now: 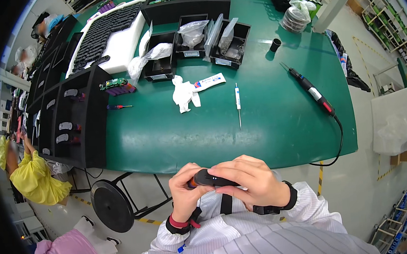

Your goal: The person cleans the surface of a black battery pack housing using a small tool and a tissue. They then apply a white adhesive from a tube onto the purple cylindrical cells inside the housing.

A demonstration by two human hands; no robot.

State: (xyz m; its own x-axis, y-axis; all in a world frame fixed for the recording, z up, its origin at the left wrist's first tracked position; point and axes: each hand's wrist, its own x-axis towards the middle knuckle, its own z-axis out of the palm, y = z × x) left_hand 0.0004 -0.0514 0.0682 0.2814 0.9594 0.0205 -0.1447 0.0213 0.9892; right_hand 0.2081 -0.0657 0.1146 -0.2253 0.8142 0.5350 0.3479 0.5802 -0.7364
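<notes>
A dark, rounded device with a reddish-orange part (pixel 210 177) is held between both hands in front of my body, just off the table's near edge. Wrapped around its left end is my left hand (pixel 185 192), thumb along the near side. Over its right end and top lie the fingers of my right hand (pixel 253 179), which hide much of the device. Beyond the hands, a thin white and blue screwdriver (pixel 238 102) lies on the green table (pixel 175 139). A white tube (pixel 209 81) rests by a crumpled white wipe (pixel 184 95).
A corded electric screwdriver (pixel 312 91) lies at the right. Black bins (pixel 160 76) holding plastic bags stand at the back. On the left is a black compartment tray (pixel 97 121), with a circuit-board assembly (pixel 117 86) beside it. A round stool (pixel 112 206) stands near left; other people work beyond.
</notes>
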